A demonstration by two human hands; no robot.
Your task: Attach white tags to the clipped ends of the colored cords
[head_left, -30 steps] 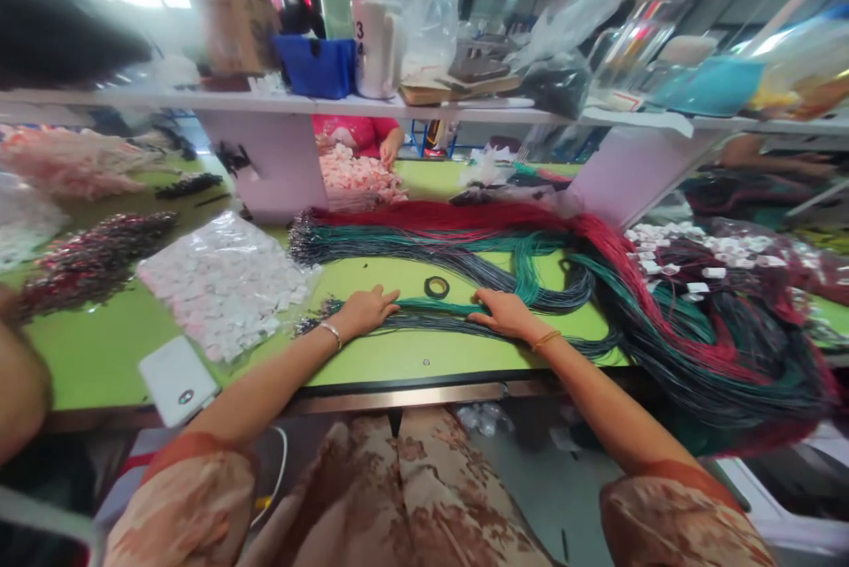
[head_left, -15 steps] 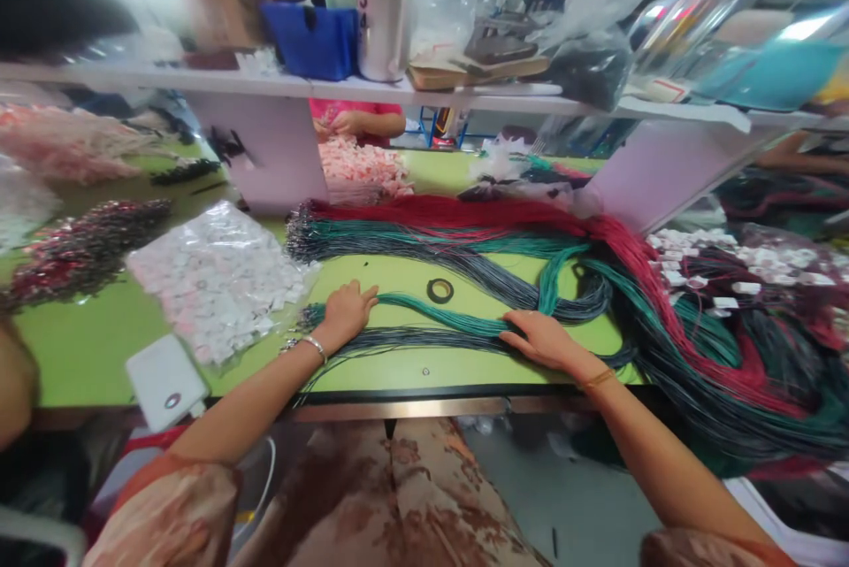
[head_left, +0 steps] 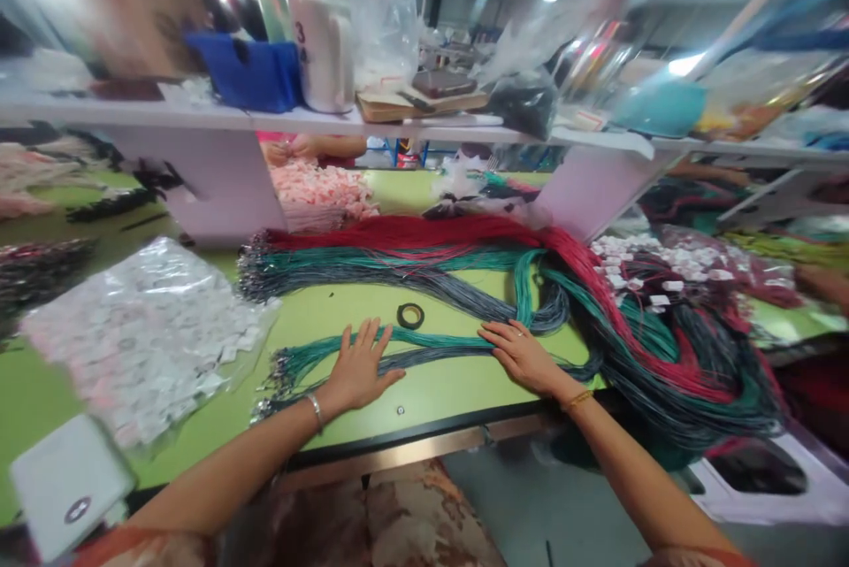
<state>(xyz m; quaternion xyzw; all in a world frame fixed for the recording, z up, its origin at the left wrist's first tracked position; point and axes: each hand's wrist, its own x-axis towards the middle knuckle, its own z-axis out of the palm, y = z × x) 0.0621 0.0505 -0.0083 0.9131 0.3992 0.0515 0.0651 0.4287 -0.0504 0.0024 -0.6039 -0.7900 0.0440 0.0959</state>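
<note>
My left hand [head_left: 359, 369] lies flat with its fingers spread over a thin green wire bundle [head_left: 431, 339] and a dark grey wire bundle [head_left: 431, 356]. My right hand [head_left: 523, 358] rests palm down farther along the same wires, fingers stretched out and close together. Metal terminals [head_left: 279, 372] show at the left ends of these bundles. Just behind the wires is a black tape roll [head_left: 410, 316]. Thicker red wires [head_left: 398, 233], along with more green and grey ones, stretch across the back of the table and curve down at the right.
A clear bag of white connectors [head_left: 152, 337] lies at left, with a white power bank [head_left: 72, 483] in front of it. White connectors [head_left: 637, 271] sit at right. The shelf [head_left: 265, 120] above holds a blue bin [head_left: 252, 72] and a mug [head_left: 328, 54]. A co-worker's hands show behind.
My left hand has opened from a closed grip on the green wires and spread flat over both bundles. The right hand remains on the wires. My view has turned to the right.
</note>
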